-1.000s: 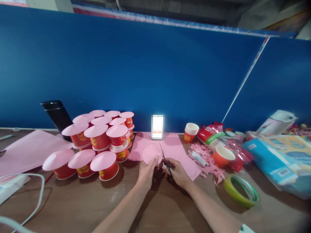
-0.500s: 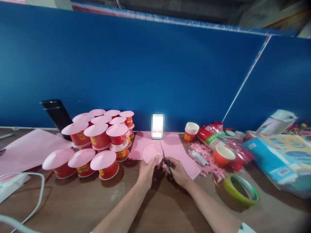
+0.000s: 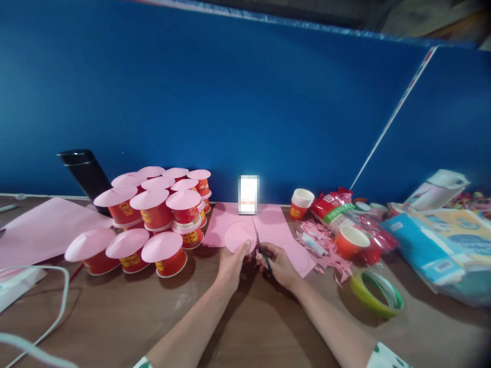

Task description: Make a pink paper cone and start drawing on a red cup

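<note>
The left fingers (image 3: 244, 249) are partly hidden, and the phone screen (image 3: 248, 195) is pixelated.

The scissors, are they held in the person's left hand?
No, the right hand holds the scissors; the left hand holds round pink paper.

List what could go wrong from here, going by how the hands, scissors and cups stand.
The scissors in the right hand sit close to the left hand, so a slip might nick its thumb.
They also lie close to the edge of the pink paper disc in the left hand, so a stray snip could notch it.
Pink-topped red cups are stacked at the left; a bump could topple some.
</note>
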Motion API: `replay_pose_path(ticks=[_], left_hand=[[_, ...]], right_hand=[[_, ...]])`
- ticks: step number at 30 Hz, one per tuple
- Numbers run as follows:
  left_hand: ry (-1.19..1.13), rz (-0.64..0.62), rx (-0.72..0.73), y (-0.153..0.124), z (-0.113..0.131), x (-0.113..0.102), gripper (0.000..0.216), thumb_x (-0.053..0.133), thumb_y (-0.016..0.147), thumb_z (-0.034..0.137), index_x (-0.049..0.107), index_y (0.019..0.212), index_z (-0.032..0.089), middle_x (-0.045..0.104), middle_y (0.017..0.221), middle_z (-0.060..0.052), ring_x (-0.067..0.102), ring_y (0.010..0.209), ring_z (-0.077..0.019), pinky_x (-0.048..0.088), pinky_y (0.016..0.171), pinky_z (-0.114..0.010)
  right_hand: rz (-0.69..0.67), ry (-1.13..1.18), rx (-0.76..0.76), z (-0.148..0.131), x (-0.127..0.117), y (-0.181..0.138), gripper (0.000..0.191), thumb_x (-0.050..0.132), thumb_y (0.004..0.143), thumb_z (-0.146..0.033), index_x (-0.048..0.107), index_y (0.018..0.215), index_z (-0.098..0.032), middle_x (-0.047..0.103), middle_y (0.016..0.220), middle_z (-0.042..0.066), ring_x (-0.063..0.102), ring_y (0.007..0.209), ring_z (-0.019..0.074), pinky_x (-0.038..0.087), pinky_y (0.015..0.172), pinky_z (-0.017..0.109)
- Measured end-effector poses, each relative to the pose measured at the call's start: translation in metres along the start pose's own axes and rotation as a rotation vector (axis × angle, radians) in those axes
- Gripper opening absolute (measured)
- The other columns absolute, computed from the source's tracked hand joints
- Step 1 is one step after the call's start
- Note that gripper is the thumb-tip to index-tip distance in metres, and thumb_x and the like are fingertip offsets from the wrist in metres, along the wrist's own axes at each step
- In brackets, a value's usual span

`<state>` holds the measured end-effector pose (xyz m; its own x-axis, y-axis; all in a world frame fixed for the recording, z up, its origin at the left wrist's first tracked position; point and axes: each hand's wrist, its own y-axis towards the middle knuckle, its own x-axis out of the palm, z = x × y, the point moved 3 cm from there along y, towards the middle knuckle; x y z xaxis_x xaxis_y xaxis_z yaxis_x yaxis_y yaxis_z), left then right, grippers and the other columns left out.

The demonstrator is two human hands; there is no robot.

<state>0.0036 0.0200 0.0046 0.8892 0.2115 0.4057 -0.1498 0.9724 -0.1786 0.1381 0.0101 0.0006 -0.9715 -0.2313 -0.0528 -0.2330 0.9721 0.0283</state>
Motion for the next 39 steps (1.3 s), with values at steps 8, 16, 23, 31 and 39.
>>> replay_pose_path(ticks=[8,16,23,31,39], left_hand=[[-0.004,-0.023,0.021,0.0008,-0.0008,-0.001,0.038,0.078,0.056,0.039,0.063,0.073,0.009,0.058,0.055,-0.001,0.049,0.045,-0.0085,0.04,0.045,-0.021],[0.009,-0.01,0.013,0.0001,-0.0003,-0.0008,0.039,0.078,0.055,0.041,0.064,0.073,0.009,0.058,0.054,-0.001,0.049,0.044,-0.009,0.039,0.043,-0.021],[0.009,-0.014,0.023,0.0023,-0.0033,-0.0023,0.04,0.078,0.055,0.041,0.064,0.074,0.008,0.059,0.055,-0.002,0.049,0.044,-0.0094,0.04,0.044,-0.022],[-0.005,-0.025,0.037,0.0026,-0.0034,-0.0022,0.039,0.078,0.053,0.042,0.064,0.069,0.009,0.056,0.052,-0.001,0.048,0.044,-0.0088,0.037,0.043,-0.022],[0.032,-0.014,0.018,0.0001,0.0002,-0.0013,0.036,0.076,0.058,0.04,0.062,0.068,0.01,0.055,0.051,0.0,0.048,0.043,-0.0085,0.037,0.043,-0.021]], right_hand=[[-0.021,0.009,-0.02,-0.0039,0.0004,-0.0006,0.042,0.064,0.076,-0.047,0.058,0.102,-0.015,0.058,0.067,-0.001,0.054,0.051,0.0092,0.038,0.039,0.017],[-0.013,-0.005,-0.02,-0.0048,0.0005,-0.0006,0.043,0.064,0.075,-0.048,0.058,0.101,-0.015,0.057,0.067,-0.001,0.053,0.051,0.0095,0.039,0.039,0.017],[0.003,0.005,-0.01,-0.0069,0.0013,-0.0008,0.044,0.065,0.074,-0.049,0.059,0.101,-0.015,0.057,0.063,-0.002,0.051,0.048,0.0088,0.036,0.038,0.017],[0.004,0.017,-0.006,-0.0059,0.0016,-0.0008,0.043,0.066,0.074,-0.048,0.06,0.1,-0.015,0.055,0.063,-0.002,0.05,0.047,0.0085,0.035,0.036,0.017],[0.003,0.006,-0.013,-0.0029,0.0003,-0.0006,0.042,0.065,0.075,-0.047,0.06,0.101,-0.015,0.056,0.063,-0.002,0.049,0.047,0.0082,0.035,0.036,0.016]])
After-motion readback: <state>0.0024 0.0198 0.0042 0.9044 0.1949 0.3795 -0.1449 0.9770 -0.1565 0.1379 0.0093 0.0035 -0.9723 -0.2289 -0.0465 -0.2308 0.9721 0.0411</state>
